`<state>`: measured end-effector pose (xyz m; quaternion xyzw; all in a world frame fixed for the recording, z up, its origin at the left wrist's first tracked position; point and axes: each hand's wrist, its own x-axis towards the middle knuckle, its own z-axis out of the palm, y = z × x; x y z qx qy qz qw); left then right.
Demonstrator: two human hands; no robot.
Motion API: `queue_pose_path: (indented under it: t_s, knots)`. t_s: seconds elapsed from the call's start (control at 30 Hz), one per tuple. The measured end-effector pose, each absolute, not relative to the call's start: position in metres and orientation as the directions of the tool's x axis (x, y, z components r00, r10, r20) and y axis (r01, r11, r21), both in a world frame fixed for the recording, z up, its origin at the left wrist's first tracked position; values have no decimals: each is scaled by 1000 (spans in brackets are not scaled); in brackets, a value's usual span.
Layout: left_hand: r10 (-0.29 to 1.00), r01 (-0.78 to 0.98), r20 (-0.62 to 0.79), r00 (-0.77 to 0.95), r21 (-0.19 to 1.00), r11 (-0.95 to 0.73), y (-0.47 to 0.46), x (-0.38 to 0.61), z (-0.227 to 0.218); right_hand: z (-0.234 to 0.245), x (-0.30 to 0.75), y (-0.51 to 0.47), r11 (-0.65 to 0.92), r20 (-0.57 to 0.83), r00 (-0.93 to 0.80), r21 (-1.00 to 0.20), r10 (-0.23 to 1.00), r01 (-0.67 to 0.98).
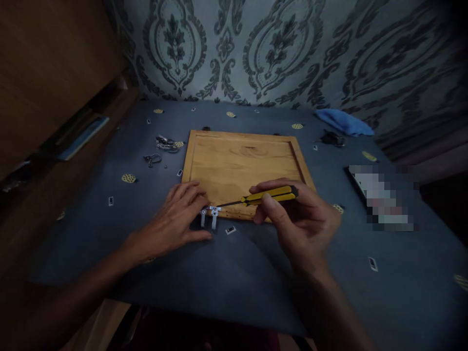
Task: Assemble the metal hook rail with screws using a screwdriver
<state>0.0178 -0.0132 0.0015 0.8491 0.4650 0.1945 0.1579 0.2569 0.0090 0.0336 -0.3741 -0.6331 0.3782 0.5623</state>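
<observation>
A wooden framed panel [237, 161] lies flat on the table. At its near edge, toward the left corner, sit small metal fittings [214, 212] with strips hanging over the edge; their exact kind is hard to make out. My left hand [183, 209] rests over that corner, its fingers against the wood and close to the fittings, its thumb stretched apart toward me. Held in my right hand [300, 214] is a screwdriver [272, 196] with a yellow and black handle. The shaft points left, and its tip is at or just above the fittings; contact cannot be made out.
Small metal pieces [166, 145] lie left of the panel. Behind it to the right are a dark object [332, 138] and a blue cloth [343, 122]. A blurred flat item [380, 195] lies at right. A wooden cabinet [54, 73] borders the left, and patterned fabric [226, 48] hangs behind.
</observation>
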Motion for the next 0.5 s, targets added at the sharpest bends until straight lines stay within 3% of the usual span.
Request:
queue_pose_path:
  t_s: [0.23,0.5]
  knots:
    - [822,765,224,524,299,-570,-10,31,4,32,259,7,443,434,-93,-891,896,99]
    - [825,767,234,514,304,-565,-8,32,-1,32,261,7,448,438,-108,-888,892,98]
